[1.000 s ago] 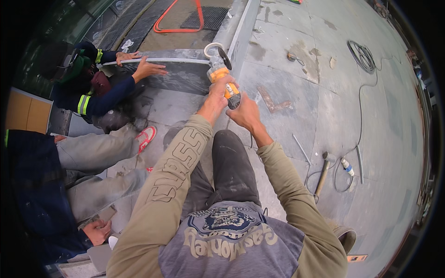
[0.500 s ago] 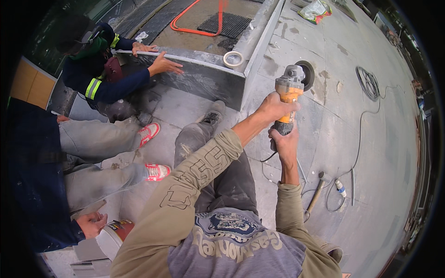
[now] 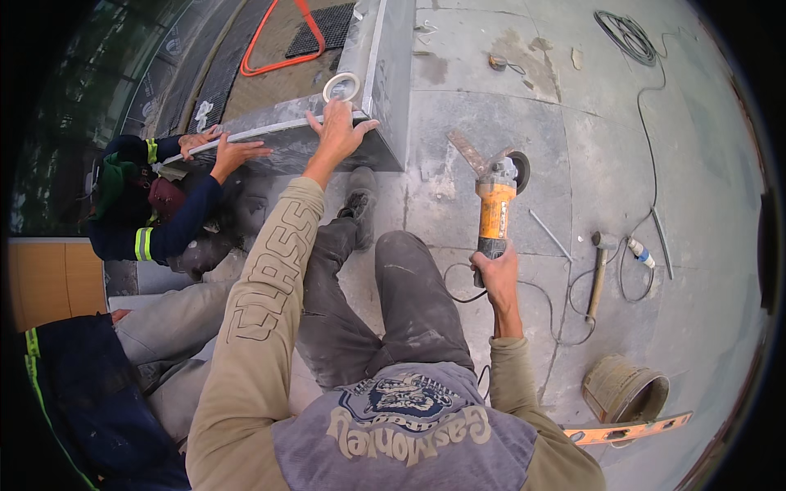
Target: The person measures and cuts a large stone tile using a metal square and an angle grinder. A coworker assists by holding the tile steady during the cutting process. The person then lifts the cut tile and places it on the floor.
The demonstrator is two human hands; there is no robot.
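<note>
My right hand [image 3: 499, 277] is wrapped round the rear end of a yellow and grey angle grinder [image 3: 494, 209], which has a dark disc [image 3: 518, 172] at its far end. The grinder is over the grey paving, to the right of my knees. My left hand [image 3: 337, 135] reaches forward with spread fingers to the top edge of a dark stone slab [image 3: 282, 151], close to its corner. Just beyond those fingers a roll of pale tape [image 3: 341, 75] lies on the ledge. A co-worker's two hands [image 3: 237, 155] rest along the slab's left part.
A second person in dark clothes [image 3: 90, 393] is close at my left. On the right lie a mallet [image 3: 598, 278], a cable with a blue-white plug [image 3: 641, 252], a bucket on its side [image 3: 610, 385] and an orange spirit level [image 3: 630, 431]. A coiled cable [image 3: 626, 37] lies farther off.
My left hand has let go of the grinder and moved left to the slab's top edge. The right hand alone holds the grinder, now lower and nearer. The view has shifted right.
</note>
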